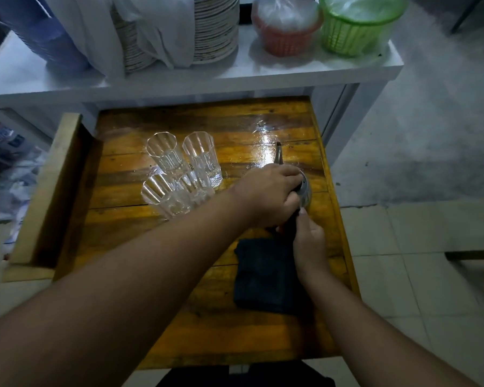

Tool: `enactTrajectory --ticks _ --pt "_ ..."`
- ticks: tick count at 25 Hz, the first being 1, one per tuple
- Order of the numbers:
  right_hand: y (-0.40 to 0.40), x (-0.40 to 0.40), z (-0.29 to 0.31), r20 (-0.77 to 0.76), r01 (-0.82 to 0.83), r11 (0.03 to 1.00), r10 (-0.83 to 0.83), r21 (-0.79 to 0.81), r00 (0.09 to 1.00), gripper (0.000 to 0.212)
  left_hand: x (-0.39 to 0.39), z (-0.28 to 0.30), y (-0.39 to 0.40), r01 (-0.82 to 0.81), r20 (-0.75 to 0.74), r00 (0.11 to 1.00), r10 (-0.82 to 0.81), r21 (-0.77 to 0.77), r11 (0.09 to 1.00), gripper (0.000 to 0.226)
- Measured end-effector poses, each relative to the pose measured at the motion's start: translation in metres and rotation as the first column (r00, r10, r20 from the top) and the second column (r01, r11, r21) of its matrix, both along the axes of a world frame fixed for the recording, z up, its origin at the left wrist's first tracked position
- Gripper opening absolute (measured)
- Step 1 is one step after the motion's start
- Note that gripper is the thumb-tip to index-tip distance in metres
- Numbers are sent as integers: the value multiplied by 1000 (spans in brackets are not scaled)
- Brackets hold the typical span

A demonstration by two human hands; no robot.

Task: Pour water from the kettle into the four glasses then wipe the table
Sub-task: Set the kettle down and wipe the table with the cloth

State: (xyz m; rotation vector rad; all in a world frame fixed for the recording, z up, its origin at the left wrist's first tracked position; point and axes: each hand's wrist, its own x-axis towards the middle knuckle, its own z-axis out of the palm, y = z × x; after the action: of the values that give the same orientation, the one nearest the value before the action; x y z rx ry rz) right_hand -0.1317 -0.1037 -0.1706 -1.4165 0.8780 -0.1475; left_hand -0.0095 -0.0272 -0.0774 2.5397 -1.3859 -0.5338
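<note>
Several clear ribbed glasses (179, 174) stand clustered on the wooden table (157, 317), left of centre. A small metal kettle (305, 188) sits to their right, its thin spout (279, 155) pointing away from me. My left hand (268, 194) lies over the kettle's lid and covers most of its top. My right hand (309, 241) grips the kettle's dark handle from the near side. A dark folded cloth (266, 275) lies flat on the table just below both hands.
A white shelf (305, 71) behind the table carries stacked plates (215, 26), a red basket (287, 26), a green basket (358, 26) and a blue container (53, 37). A wooden frame (48, 191) borders the table's left. Tiled floor lies to the right.
</note>
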Motion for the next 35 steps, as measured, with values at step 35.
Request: enactTrajectory --ticks 35 --pt "149 -15 -91 -661 -727 75 362 -682 657 72 -58 -157 302 -666 -79 718 691 209 716 109"
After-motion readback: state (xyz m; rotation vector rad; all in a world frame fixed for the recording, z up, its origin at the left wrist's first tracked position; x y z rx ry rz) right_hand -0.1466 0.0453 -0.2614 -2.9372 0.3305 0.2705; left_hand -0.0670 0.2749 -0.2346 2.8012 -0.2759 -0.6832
